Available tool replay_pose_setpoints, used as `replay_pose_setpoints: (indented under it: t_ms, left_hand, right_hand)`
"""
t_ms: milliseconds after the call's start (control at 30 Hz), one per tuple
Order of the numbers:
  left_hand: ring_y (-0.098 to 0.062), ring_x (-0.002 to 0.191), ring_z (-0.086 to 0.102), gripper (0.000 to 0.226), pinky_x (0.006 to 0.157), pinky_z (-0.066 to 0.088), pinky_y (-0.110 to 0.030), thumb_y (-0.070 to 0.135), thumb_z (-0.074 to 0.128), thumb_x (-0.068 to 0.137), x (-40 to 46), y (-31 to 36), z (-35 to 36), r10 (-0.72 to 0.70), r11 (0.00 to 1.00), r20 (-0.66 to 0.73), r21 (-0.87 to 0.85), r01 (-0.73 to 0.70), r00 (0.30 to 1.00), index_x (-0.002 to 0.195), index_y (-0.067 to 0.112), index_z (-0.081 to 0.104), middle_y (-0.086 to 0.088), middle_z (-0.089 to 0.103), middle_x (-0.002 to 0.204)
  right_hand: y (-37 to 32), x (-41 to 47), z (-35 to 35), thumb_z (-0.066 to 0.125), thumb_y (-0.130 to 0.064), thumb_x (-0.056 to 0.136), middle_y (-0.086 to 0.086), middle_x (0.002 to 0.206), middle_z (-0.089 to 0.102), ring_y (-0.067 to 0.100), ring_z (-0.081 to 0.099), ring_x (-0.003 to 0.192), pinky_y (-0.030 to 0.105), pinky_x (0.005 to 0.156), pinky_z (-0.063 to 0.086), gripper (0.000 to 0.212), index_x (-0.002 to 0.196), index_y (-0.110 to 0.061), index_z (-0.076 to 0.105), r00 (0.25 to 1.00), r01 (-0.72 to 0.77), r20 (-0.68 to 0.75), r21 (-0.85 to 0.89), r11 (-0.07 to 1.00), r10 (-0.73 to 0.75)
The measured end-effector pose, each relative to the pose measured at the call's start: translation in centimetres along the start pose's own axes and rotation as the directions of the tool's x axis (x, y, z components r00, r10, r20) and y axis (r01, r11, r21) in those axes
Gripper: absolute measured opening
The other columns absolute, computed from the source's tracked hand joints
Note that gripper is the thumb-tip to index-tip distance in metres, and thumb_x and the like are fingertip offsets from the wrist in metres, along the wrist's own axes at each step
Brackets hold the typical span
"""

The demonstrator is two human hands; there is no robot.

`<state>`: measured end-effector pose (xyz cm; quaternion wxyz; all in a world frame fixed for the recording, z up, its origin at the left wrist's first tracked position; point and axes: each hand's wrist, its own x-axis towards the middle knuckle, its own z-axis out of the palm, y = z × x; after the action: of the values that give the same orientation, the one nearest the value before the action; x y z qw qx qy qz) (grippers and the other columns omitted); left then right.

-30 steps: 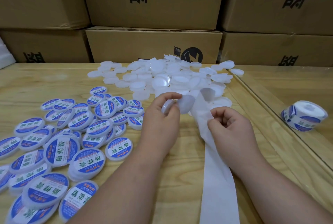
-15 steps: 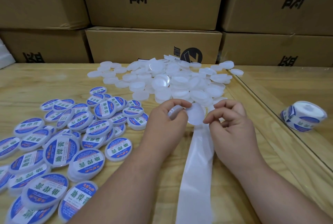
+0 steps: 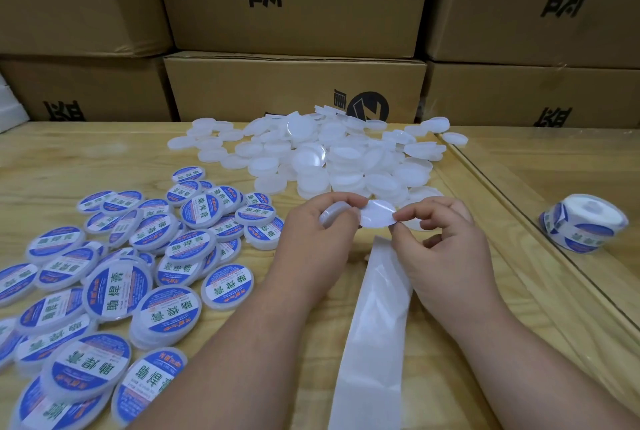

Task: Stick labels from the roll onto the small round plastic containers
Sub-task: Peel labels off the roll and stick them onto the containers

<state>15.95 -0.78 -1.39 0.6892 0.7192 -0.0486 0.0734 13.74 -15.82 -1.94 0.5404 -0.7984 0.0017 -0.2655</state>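
Note:
My left hand (image 3: pixel 317 235) grips a small round white container (image 3: pixel 333 213) on edge above the table's middle. My right hand (image 3: pixel 440 239) pinches a round label (image 3: pixel 376 213), seen from its pale back side, at its right rim; the label's left rim meets the container and my left fingertips. A white backing strip (image 3: pixel 372 332) runs from under my right hand toward the near edge. A heap of blank white containers (image 3: pixel 332 156) lies just beyond the hands. Labelled blue-and-white containers (image 3: pixel 138 256) cover the left side. The label roll (image 3: pixel 583 227) stands at the right.
Stacked cardboard boxes (image 3: pixel 294 83) wall off the back of the wooden table (image 3: pixel 86 152). A dark seam (image 3: pixel 540 222) divides the table from a second surface on the right, where the roll sits.
My right hand has peeled the label off the backing strip and lifted it level with the container. The strip has dropped flat and shifted slightly right. My left hand has barely moved.

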Motion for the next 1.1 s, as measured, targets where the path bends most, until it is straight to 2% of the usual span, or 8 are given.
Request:
replay_pose_setpoints:
  t_ms: [133,367,500,600,700,867,1000,1100]
  left_hand:
    - [-0.013,0.059,0.053,0.026,0.054,0.042,-0.016,0.04,0.055,0.083,0.0,0.2,-0.1,0.047,0.994,0.063,-0.1,-0.04,0.997,0.093,0.028,0.076,0.005,0.071,0.077]
    - [-0.026,0.062,0.055,0.032,0.06,0.038,-0.032,0.027,0.034,0.079,0.4,0.5,-0.8,-0.025,0.947,0.163,-0.312,0.075,0.986,0.105,0.023,0.051,-0.015,0.077,0.09]
    - [-0.018,0.062,0.065,0.029,0.057,0.039,-0.032,0.021,0.03,0.105,0.6,0.6,-1.2,-0.035,0.938,0.184,-0.332,0.096,0.982,0.109,0.024,0.058,-0.001,0.077,0.091]
    - [-0.019,0.069,0.066,0.037,0.052,0.048,-0.024,0.023,0.031,0.108,0.5,0.7,-1.1,-0.074,0.918,0.177,-0.373,0.137,0.981,0.101,0.021,0.067,-0.018,0.072,0.099]
    - [-0.034,0.088,0.066,0.033,0.056,0.053,-0.027,0.029,0.038,0.094,0.3,0.9,-0.9,-0.08,0.908,0.244,-0.382,0.172,0.967,0.104,0.015,0.066,-0.033,0.067,0.114]
    - [-0.029,0.068,0.06,0.039,0.058,0.049,-0.028,0.023,0.039,0.073,0.5,0.5,-0.9,-0.052,0.919,0.327,-0.354,0.173,0.944,0.099,0.016,0.066,-0.026,0.07,0.102]
    - [-0.033,0.069,0.059,0.039,0.065,0.051,-0.034,0.016,0.042,0.066,0.8,0.2,-0.8,-0.064,0.924,0.327,-0.337,0.18,0.943,0.092,0.021,0.071,-0.024,0.068,0.101]
    - [-0.032,0.067,0.06,0.04,0.062,0.052,-0.032,0.013,0.042,0.065,0.8,0.2,-0.8,-0.055,0.928,0.328,-0.331,0.169,0.943,0.088,0.025,0.073,-0.019,0.069,0.095]
  right_hand:
    - [-0.2,-0.1,0.0,0.077,-0.016,0.081,-0.015,0.103,0.058,-0.001,0.055,0.095,0.011,0.072,0.042,0.021,0.077,-0.035,0.07,1.0,-0.014,-0.014,0.018,1.0,0.015]
    - [-0.3,0.0,-0.6,0.075,-0.011,0.087,-0.006,0.115,0.065,-0.008,0.062,0.077,0.008,0.07,0.048,0.024,0.071,-0.028,0.075,0.994,-0.107,0.067,0.298,0.948,0.091]
    - [-0.6,0.2,-0.7,0.07,-0.017,0.075,-0.005,0.126,0.066,-0.003,0.065,0.11,0.017,0.087,0.052,0.009,0.067,-0.016,0.075,0.967,-0.227,0.212,0.479,0.848,0.139]
    - [-0.6,0.1,-0.7,0.067,-0.021,0.072,-0.006,0.13,0.066,-0.002,0.058,0.124,0.031,0.102,0.045,0.013,0.071,-0.012,0.076,0.943,-0.266,0.303,0.443,0.856,0.136]
    - [-0.8,-0.1,-0.6,0.072,-0.022,0.076,-0.006,0.134,0.063,-0.011,0.054,0.123,0.029,0.101,0.044,0.015,0.077,-0.009,0.078,0.929,-0.265,0.347,0.383,0.885,0.128]
    - [-0.2,0.0,-0.2,0.072,-0.012,0.091,-0.008,0.137,0.059,-0.002,0.052,0.132,0.047,0.106,0.048,0.013,0.082,-0.016,0.081,0.91,-0.316,0.369,0.324,0.892,0.189]
    - [-0.3,0.1,-0.1,0.072,-0.017,0.092,-0.005,0.138,0.06,-0.019,0.048,0.123,0.021,0.095,0.047,0.016,0.08,-0.023,0.082,0.921,-0.275,0.35,0.268,0.923,0.172]
    - [-0.1,0.2,-0.1,0.072,-0.017,0.092,-0.001,0.135,0.062,-0.019,0.046,0.126,0.027,0.104,0.043,0.018,0.078,-0.022,0.081,0.922,-0.256,0.354,0.257,0.932,0.156]
